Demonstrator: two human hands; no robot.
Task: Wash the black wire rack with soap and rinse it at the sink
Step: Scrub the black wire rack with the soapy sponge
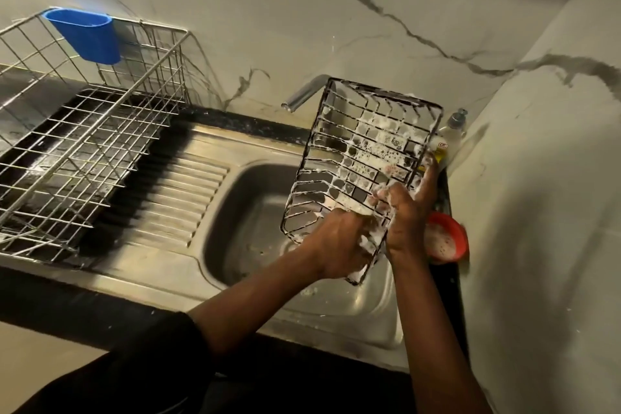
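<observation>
Below, steel sink (250,208); behind, marbled wall (302,17).

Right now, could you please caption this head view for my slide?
Left hand and right hand grip the soapy black wire rack above the steel sink.

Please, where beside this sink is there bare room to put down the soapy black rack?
The ribbed drainboard is bare between the silver dish basket and the sink basin. The basin floor, under the held black wire rack, also looks free. The right rim is crowded: a soap bottle and a red bowl stand there.
</observation>
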